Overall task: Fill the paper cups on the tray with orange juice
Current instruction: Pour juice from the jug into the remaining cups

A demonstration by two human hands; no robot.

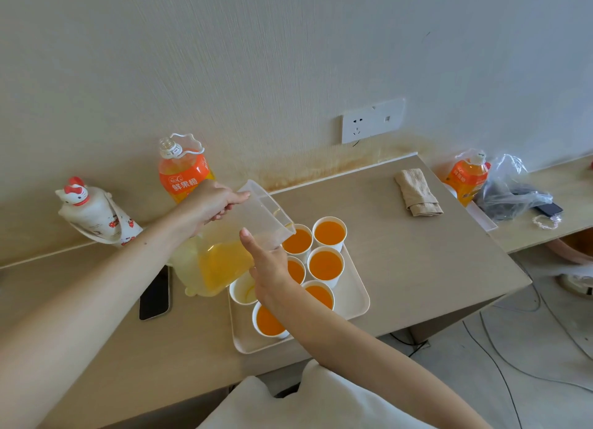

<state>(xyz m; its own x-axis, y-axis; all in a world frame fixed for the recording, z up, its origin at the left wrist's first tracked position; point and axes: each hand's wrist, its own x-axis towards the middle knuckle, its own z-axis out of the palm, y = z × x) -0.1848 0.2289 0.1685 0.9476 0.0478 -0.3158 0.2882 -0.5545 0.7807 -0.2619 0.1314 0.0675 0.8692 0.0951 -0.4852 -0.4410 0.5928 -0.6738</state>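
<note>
Your left hand curls round the handle, tilting the pitcher so its spout sits over the rear-left cup on the tray. Your right hand braces the pitcher wall, likely against wobble. Thumb straight, fingers hidden, so grip unreadable. The near-left cup looks almost empty.

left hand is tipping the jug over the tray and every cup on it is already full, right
Not every cup. In the head view the left hand tips the jug over the tray, but one cup at the tray's left edge is almost empty; the other cups are full.
</note>
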